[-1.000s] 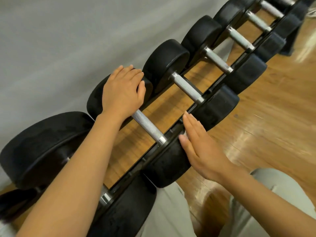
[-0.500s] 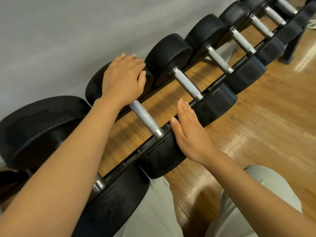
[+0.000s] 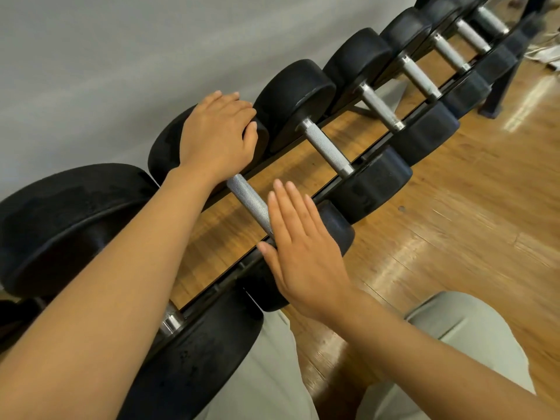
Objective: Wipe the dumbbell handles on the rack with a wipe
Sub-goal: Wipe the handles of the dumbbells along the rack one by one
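Note:
Black round-headed dumbbells with knurled silver handles lie side by side on a slanted rack [image 3: 225,278]. My left hand [image 3: 216,137] rests on top of the far head of one dumbbell, fingers draped over it. That dumbbell's handle [image 3: 248,198] shows between my two hands. My right hand [image 3: 298,253] lies flat with straight fingers over the near end of this handle and its near head [image 3: 338,230]. No wipe is visible in either hand.
The neighbouring dumbbell handle [image 3: 327,148] lies just to the right, with several more beyond it. A much larger dumbbell [image 3: 60,225] sits to the left. A grey wall [image 3: 121,56] backs the rack. Wooden floor [image 3: 454,222] and my trousered knees [image 3: 454,328] are below.
My right hand has slid up from the side of the near dumbbell head onto the near end of the handle. My left hand has stayed on the far head.

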`<move>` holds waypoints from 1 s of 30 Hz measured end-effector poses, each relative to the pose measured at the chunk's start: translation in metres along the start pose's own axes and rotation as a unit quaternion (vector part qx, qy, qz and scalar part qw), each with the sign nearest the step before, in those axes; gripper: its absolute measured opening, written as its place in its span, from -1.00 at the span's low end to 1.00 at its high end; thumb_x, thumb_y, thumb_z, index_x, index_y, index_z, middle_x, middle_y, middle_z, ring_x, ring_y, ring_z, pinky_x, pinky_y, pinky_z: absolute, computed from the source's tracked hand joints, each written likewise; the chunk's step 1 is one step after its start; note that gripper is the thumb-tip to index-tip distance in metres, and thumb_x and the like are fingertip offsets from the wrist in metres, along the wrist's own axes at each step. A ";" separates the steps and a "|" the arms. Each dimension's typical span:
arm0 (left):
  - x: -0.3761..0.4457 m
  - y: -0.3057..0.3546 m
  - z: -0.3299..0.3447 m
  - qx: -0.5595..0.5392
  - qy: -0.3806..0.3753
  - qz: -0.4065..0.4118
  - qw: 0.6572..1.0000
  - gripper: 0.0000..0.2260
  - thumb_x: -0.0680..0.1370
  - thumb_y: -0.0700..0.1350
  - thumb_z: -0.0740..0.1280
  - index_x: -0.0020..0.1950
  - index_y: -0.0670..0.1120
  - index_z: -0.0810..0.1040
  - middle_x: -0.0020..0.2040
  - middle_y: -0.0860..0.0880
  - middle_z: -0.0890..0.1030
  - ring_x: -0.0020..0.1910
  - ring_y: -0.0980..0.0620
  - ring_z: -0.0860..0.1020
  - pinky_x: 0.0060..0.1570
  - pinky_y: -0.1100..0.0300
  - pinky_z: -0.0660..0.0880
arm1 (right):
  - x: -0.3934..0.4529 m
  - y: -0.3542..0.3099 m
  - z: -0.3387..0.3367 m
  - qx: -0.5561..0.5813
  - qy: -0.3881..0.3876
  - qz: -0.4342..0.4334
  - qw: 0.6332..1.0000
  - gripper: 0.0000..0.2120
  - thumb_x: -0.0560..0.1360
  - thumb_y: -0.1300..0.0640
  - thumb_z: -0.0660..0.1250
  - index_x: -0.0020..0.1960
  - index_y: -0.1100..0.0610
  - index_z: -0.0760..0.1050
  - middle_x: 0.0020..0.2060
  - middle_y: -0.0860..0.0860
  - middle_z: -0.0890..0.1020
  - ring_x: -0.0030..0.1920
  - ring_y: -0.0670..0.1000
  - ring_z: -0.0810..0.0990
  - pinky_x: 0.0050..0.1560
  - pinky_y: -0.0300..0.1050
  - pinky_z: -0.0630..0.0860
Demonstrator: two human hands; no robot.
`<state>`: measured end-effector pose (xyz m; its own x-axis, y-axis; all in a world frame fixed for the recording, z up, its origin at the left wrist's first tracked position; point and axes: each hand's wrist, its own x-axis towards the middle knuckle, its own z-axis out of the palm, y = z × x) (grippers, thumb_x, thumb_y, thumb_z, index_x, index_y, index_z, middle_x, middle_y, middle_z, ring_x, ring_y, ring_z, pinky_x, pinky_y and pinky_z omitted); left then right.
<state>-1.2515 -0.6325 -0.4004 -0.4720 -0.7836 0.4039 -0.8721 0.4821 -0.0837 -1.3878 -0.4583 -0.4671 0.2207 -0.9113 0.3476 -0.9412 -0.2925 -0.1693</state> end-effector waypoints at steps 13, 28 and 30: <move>-0.002 0.001 -0.004 -0.002 -0.008 0.009 1.000 -0.60 0.69 -0.03 0.07 0.46 -0.16 0.42 0.45 -0.11 0.45 0.50 -0.05 0.31 0.52 0.06 0.06 | -0.027 0.018 -0.008 0.173 0.020 -0.009 0.985 -0.38 0.61 0.22 0.10 0.58 0.21 -0.08 0.59 0.07 -0.05 0.58 -0.02 -0.07 0.56 0.02 -0.05; -0.001 -0.002 -0.004 -0.017 0.007 0.016 1.000 -0.62 0.69 -0.04 0.08 0.43 -0.17 0.45 0.41 -0.13 0.49 0.47 -0.08 0.35 0.50 0.05 0.10 | -0.048 0.002 0.004 0.037 0.040 -0.086 0.995 -0.58 0.63 0.24 0.12 0.48 0.21 0.30 0.48 0.10 0.32 0.53 0.06 0.17 0.55 -0.02 0.06; -0.001 -0.001 -0.004 -0.017 0.005 0.016 1.000 -0.62 0.69 -0.04 0.08 0.43 -0.17 0.45 0.41 -0.13 0.49 0.47 -0.08 0.35 0.51 0.05 0.10 | -0.039 -0.003 0.005 0.001 0.013 -0.119 0.993 -0.55 0.61 0.26 0.03 0.49 0.21 0.28 0.49 0.09 0.30 0.54 0.07 0.16 0.56 -0.03 -0.01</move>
<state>-1.2490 -0.6304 -0.3967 -0.4980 -0.7640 0.4102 -0.8517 0.5198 -0.0658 -1.3923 -0.4233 -0.4852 0.4296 -0.8092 0.4008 -0.8632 -0.4984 -0.0810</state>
